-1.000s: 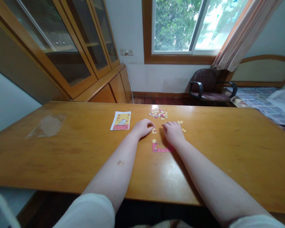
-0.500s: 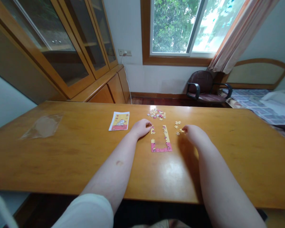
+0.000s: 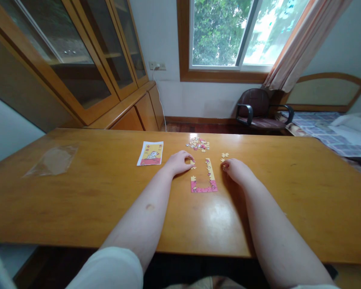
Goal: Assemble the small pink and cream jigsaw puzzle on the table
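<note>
A partly built jigsaw frame (image 3: 203,185), pink along the bottom and yellow up the right side, lies on the wooden table (image 3: 108,200). My left hand (image 3: 179,162) rests curled at the frame's upper left, fingertips pinched on a small puzzle piece (image 3: 192,162). My right hand (image 3: 235,167) lies just right of the frame, fingers closed on a small piece at its tip. A heap of loose pieces (image 3: 198,144) sits beyond the frame, and two or three stray pieces (image 3: 225,155) lie near my right hand.
A picture card (image 3: 151,153) showing the puzzle image lies left of my left hand. A clear plastic bag (image 3: 52,159) rests at the table's far left. Behind the table are wooden cabinets (image 3: 108,60), a dark armchair (image 3: 258,110) and a bed (image 3: 343,128).
My right hand left the frame's top, reached right to the stray pieces, then drew back beside the frame's right side. The left hand stayed put.
</note>
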A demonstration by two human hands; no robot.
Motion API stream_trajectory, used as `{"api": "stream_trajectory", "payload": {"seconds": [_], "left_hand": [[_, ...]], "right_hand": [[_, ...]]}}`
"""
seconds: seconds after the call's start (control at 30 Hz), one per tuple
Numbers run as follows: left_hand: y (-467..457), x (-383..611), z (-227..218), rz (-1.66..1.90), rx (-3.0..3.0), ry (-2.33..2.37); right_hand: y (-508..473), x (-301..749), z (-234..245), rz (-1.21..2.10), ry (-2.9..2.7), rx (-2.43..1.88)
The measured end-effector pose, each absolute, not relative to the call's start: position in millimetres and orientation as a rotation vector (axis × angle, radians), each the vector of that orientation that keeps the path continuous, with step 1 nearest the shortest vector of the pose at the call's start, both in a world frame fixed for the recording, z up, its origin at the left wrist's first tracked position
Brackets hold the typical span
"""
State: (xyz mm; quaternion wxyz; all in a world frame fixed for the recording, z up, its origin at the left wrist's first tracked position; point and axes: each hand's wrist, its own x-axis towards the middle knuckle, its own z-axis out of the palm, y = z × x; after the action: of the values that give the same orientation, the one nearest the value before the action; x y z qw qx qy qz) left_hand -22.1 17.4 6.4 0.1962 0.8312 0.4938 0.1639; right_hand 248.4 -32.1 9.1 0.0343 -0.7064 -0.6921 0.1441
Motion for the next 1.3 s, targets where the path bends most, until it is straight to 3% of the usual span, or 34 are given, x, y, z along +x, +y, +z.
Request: {"api": "stream_trajectory", "payload": {"seconds": [1.03, 1.3], "left_hand": [[20, -22, 3, 0.447, 2.358, 1.394], [24, -22, -3, 0.616, 2.262, 1.369]], "right_hand": [[-34, 247, 5, 0.450, -1.972, -2.262], [-39, 230, 11, 0.604, -1.822, -1.817]]}}
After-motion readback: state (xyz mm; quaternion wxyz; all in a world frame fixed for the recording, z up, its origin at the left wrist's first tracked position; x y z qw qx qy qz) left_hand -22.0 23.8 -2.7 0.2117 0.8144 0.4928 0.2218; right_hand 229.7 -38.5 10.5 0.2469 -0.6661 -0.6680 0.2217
